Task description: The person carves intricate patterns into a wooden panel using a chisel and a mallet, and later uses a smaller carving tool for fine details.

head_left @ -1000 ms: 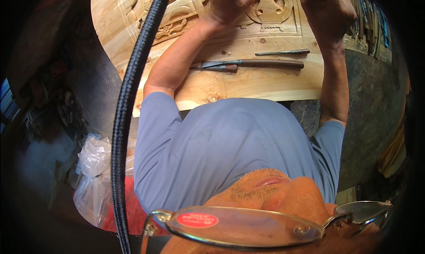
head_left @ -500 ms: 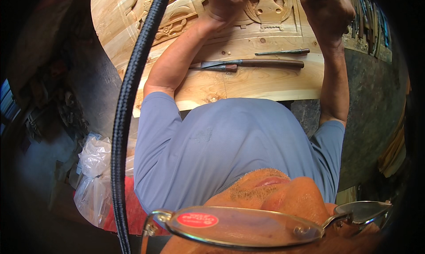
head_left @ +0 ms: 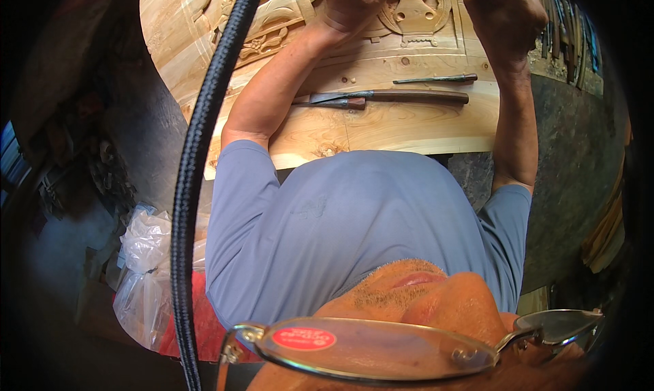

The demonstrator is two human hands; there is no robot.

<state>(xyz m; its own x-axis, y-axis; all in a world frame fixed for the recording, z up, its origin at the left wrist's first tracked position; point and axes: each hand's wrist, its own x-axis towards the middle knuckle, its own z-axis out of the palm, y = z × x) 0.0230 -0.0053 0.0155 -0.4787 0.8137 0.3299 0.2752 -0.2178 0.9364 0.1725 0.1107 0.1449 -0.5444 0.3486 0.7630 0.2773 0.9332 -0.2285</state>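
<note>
A pale wooden panel (head_left: 422, 132) with carved relief lies in front of me. Over its carved part, at the top edge of the view, is my left hand (head_left: 354, 6), its fingers curled. To the right, my right hand (head_left: 507, 20) is closed beside the carved vase-like motif (head_left: 412, 13). The frame cuts off both sets of fingertips, so whatever they grip is hidden. Between my forearms, a long wood-handled chisel (head_left: 426, 97) rests on the plain border, crossing a shorter chisel (head_left: 351, 103). A thin chisel (head_left: 436, 79) lies just beyond them.
Several carving tools (head_left: 565, 33) lie in a row at the far right. A thick black braided cord (head_left: 194, 146) runs down the left of the view. Clear plastic bags (head_left: 144, 244) sit on something red (head_left: 194, 316) at lower left. Wood pieces (head_left: 606, 238) lean at the right rim.
My left hand has shifted very slightly to the right. The right hand, the panel and the chisels stay practically where they were.
</note>
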